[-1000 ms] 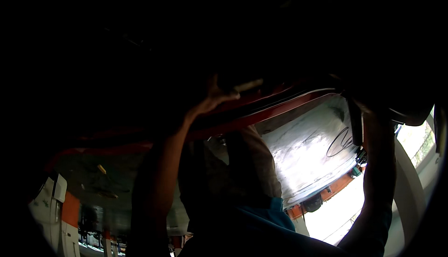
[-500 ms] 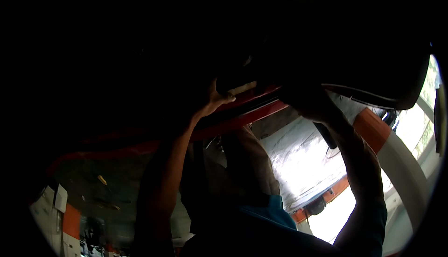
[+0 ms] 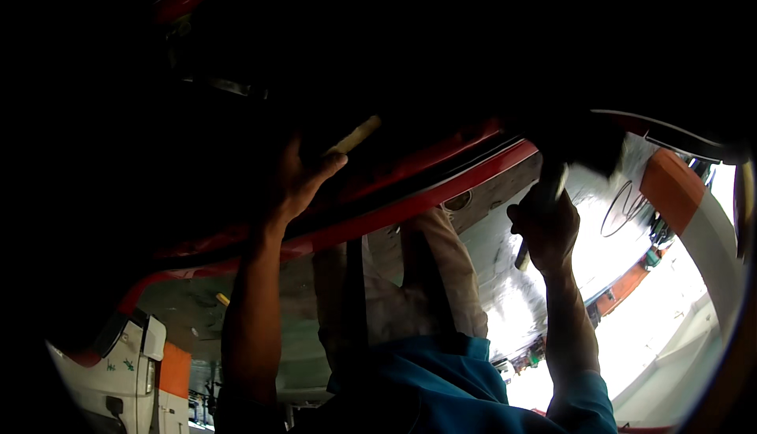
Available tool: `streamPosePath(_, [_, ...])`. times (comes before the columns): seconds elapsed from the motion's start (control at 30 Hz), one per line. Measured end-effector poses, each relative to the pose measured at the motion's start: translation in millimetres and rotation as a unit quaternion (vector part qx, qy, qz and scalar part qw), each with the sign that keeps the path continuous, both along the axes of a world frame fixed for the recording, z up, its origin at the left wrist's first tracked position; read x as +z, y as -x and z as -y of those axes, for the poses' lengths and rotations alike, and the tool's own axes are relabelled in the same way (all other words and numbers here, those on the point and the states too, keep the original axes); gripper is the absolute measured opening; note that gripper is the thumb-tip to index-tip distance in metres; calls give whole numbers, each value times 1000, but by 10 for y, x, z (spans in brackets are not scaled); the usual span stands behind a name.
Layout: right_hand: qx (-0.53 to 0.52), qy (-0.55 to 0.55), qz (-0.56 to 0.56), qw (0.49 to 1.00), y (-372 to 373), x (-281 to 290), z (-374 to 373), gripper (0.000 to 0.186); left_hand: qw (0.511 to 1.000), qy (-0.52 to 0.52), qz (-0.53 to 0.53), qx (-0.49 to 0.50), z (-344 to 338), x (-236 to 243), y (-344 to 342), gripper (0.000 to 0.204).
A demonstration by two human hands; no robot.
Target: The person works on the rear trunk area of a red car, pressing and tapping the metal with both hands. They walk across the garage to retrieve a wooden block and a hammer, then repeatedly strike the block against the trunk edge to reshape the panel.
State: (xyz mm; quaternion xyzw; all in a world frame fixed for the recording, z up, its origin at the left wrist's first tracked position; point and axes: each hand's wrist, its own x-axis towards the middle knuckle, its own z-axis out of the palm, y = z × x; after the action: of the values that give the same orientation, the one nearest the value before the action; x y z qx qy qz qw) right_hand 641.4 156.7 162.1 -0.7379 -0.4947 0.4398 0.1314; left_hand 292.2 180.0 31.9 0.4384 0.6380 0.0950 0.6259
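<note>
My left hand (image 3: 303, 186) reaches up into the dark underside or inside of a red vehicle. Its thumb lies along a pale, wood-like bar (image 3: 356, 135); the other fingers are lost in shadow, but the hand appears to grip the bar. To the right, my right hand (image 3: 546, 229) is closed around the handle of a hammer (image 3: 555, 186). The tool's broad dark head points upward, blurred and poorly lit. The vehicle's red edge (image 3: 418, 204) with a black strip crosses between my hands and my body. Whatever the bar rests against is too dark to see.
Below the red edge lies a worn, shiny floor (image 3: 505, 276). An orange and white pillar (image 3: 674, 189) stands at the right, near a looped cable (image 3: 619, 209). A white vehicle (image 3: 126, 387) is at lower left. A small yellow object (image 3: 223, 299) lies on the floor.
The right hand has come away from the red edge, lower in view, with the hammer now upright. The left hand and bar appear further left and the view has shifted.
</note>
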Motion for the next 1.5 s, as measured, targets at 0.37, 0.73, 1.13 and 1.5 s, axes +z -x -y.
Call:
streamPosePath(0.37, [-118,114,-110,980,304,-58,66,19,998,-36,26,-40,4,156,-254,86])
streamPosePath(0.73, [-98,67,-102,988,398,-273,369,27,997,-54,-58,-23,193,-107,-250,86])
streamPosePath(1.13, [90,12,-35,995,319,-807,1093,32,996,-64,-49,27,275,-276,-268,86])
streamPosePath(1.5, [159,-9,97,983,391,-828,871,27,992,-114,-54,30,382,-301,-314,82])
